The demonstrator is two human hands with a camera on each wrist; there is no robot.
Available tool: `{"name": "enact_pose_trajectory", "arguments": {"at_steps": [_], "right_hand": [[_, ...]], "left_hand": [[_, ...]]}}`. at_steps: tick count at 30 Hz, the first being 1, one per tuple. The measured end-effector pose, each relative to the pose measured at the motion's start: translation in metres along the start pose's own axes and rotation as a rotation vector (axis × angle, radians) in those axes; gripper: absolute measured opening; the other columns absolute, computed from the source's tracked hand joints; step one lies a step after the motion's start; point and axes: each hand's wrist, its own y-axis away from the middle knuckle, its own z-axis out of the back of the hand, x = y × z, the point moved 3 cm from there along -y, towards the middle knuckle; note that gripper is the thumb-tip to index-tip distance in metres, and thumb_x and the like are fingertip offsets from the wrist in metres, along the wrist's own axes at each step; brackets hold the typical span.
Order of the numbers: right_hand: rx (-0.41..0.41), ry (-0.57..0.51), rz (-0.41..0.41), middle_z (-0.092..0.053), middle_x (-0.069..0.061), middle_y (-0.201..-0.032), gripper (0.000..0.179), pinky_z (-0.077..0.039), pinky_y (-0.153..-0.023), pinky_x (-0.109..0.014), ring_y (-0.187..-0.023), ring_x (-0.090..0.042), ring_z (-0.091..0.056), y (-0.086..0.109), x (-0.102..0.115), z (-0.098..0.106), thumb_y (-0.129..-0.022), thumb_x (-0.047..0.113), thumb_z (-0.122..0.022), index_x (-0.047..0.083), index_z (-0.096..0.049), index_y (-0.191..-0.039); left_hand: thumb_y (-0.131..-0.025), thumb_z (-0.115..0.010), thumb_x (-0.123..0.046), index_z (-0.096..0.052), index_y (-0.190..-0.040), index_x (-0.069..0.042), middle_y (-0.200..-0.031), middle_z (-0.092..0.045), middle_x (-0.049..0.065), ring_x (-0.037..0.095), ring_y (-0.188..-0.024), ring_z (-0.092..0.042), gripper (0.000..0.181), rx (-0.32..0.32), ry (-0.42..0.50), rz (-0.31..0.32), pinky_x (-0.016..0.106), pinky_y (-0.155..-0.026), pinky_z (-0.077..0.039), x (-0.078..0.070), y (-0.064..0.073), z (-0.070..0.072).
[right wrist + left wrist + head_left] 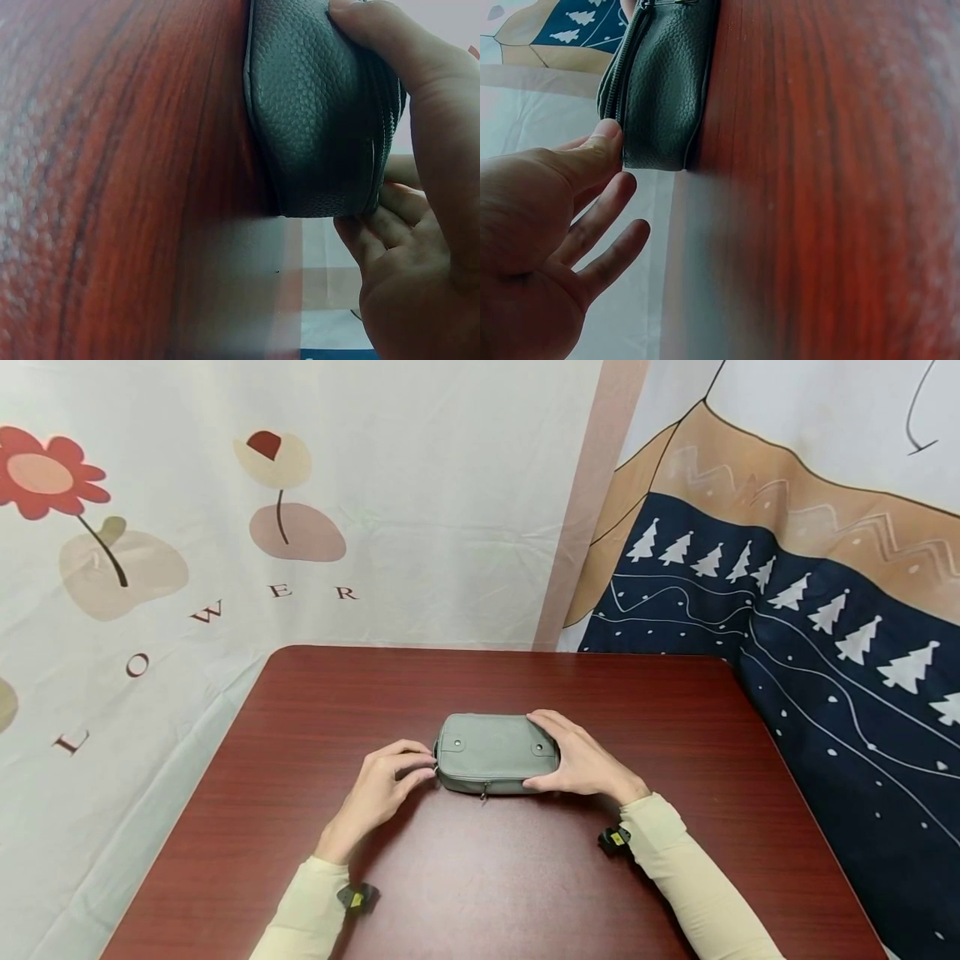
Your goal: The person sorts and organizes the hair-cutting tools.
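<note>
A grey-green zippered pouch with pebbled leather lies flat on the table, two snap studs on its top. My right hand grips its right end, thumb along the front side and fingers round the back. At the left end, my left hand pinches the edge by the zipper between thumb and forefinger; the other fingers stand apart from it. In the left wrist view the thumb of the left hand meets the zipper line, and what lies behind it is hidden. A zipper pull hangs at the front.
The reddish-brown wooden table has rounded far corners. Behind it hangs a pale cloth printed with flowers and letters. A navy cloth with white trees hangs along the right side.
</note>
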Motion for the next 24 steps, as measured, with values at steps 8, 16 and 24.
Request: {"name": "enact_pose_trajectory", "arguments": {"at_steps": [8,16,24], "right_hand": [[0.002,-0.002,0.0,-0.05,-0.014,-0.174,0.109,-0.051,-0.128,-0.057,-0.157,-0.031,-0.055,-0.0003,0.0006,-0.0003,-0.08,0.047,-0.102,0.013,-0.049,-0.17],[0.008,-0.002,-0.001,-0.051,-0.006,-0.173,0.11,-0.052,-0.127,-0.055,-0.155,-0.028,-0.056,-0.0002,-0.0003,-0.0001,-0.079,0.047,-0.102,0.015,-0.049,-0.17],[0.012,-0.007,-0.011,-0.05,-0.006,-0.173,0.109,-0.05,-0.129,-0.054,-0.156,-0.028,-0.055,0.0,-0.0024,-0.0004,-0.079,0.047,-0.101,0.016,-0.049,-0.17]], "left_hand": [[-0.09,-0.093,-0.001,-0.09,-0.105,-0.008,-0.109,-0.082,0.004,0.021,-0.1,-0.081,0.017,0.014,0.013,0.038,0.011,-0.097,-0.057,-0.0004,-0.0015,-0.0003],[-0.088,-0.093,0.002,-0.09,-0.101,-0.006,-0.104,-0.081,0.007,0.021,-0.093,-0.079,0.015,-0.026,0.007,-0.012,0.017,-0.085,-0.06,0.0011,-0.0027,-0.0017],[-0.089,-0.093,0.0,-0.09,-0.103,-0.009,-0.105,-0.079,0.003,0.016,-0.088,-0.077,0.017,-0.004,0.003,0.006,0.012,-0.081,-0.056,0.0029,-0.0037,-0.0017]]}}
